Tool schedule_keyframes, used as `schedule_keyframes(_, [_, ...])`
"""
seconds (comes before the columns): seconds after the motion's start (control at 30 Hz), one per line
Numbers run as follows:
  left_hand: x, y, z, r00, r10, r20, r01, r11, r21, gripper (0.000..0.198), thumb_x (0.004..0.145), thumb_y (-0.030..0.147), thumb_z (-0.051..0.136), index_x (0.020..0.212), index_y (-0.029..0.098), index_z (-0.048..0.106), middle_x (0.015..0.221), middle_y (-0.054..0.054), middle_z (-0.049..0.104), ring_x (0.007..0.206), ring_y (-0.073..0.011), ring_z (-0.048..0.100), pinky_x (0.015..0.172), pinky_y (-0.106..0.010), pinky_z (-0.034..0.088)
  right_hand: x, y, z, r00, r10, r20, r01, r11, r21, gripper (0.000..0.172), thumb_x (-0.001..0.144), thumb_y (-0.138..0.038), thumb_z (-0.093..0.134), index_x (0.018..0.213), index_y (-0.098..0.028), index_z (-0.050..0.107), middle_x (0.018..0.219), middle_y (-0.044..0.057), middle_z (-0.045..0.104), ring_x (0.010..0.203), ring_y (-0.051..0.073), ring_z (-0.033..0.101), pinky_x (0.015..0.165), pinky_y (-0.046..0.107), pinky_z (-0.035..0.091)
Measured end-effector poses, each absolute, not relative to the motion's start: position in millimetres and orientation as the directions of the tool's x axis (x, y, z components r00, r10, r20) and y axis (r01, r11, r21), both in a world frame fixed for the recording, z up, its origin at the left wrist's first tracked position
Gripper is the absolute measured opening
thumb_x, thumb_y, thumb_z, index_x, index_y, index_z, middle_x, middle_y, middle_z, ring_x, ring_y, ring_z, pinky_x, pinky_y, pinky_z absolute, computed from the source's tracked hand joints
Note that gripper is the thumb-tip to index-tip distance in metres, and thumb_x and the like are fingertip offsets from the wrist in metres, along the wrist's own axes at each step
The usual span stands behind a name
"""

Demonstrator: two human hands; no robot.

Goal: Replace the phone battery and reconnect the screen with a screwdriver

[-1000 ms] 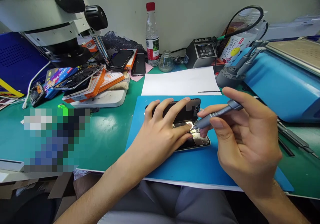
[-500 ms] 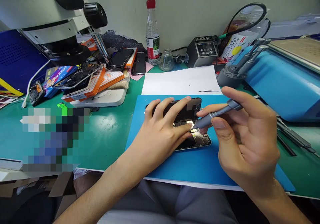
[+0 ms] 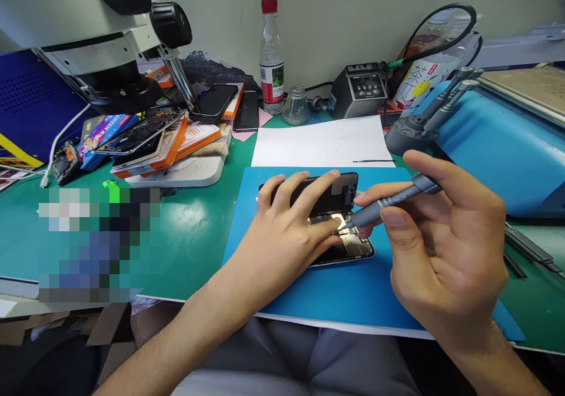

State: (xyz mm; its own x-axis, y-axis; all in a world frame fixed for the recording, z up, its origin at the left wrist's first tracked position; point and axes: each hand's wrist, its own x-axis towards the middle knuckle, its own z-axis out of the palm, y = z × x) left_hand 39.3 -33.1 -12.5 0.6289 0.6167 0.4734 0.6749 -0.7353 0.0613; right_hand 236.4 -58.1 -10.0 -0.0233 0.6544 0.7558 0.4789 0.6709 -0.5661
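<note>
An opened smartphone (image 3: pixel 326 257) lies on a blue mat (image 3: pixel 300 302), its dark display (image 3: pixel 342 184) tilted up along the far side and its inner parts bare. My left hand (image 3: pixel 289 228) grips it, with fingers spread over the display and its top edge; the index finger and thumb press down by the lit inner parts. Between thumb and fingers, my right hand (image 3: pixel 445 243) is closed on a grey pen-shaped screwdriver (image 3: pixel 382 205). Its tip points down left into the phone, right by my left index fingertip. That fingertip partly hides the contact point.
White paper (image 3: pixel 318 140) lies behind the mat, with a thin black strip on it. A microscope (image 3: pixel 119 37) overhangs phones and boxes at left. A bottle (image 3: pixel 271 60), glass jar (image 3: pixel 295 106) and soldering station (image 3: pixel 358 90) line the wall. A tool holder (image 3: pixel 415 131) stands right.
My right hand and the screwdriver's handle have shifted slightly right, with the tip still at the phone's inner parts. My left hand stays on the phone. The whole view has shifted slightly.
</note>
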Motion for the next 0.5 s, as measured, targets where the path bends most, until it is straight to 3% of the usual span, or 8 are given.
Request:
schedule_keyframes(0.27, [38.9, -33.1, -13.8, 0.628, 0.612, 0.481, 0.673, -0.737, 0.059, 0.03, 0.107, 0.046, 0.058, 0.126, 0.036, 0.078, 0.173, -0.003, 0.042, 0.151, -0.0345, 0.041, 0.125, -0.061, 0.03, 237.6, -54.1, -9.9, 0.006, 0.63, 0.776, 0.52, 0.661, -0.541, 0.065, 0.1, -0.01, 0.062, 0.159, -0.034, 0.047, 0.117, 0.007, 0.069, 0.09, 0.02, 0.074, 0.073, 0.041, 0.068])
schedule_keyframes(0.5, [39.2, -33.1, -12.7, 0.628, 0.628, 0.46, 0.676, -0.733, 0.077, 0.025, 0.107, 0.042, 0.06, 0.121, 0.037, 0.08, 0.174, -0.001, 0.041, 0.154, -0.0339, 0.039, 0.125, -0.061, 0.029, 238.2, -55.4, -12.6, -0.017, 0.647, 0.762, 0.511, 0.661, -0.55, 0.065, 0.099, -0.01, 0.063, 0.158, -0.031, 0.047, 0.119, 0.007, 0.071, 0.097, 0.02, 0.077, 0.072, 0.039, 0.068])
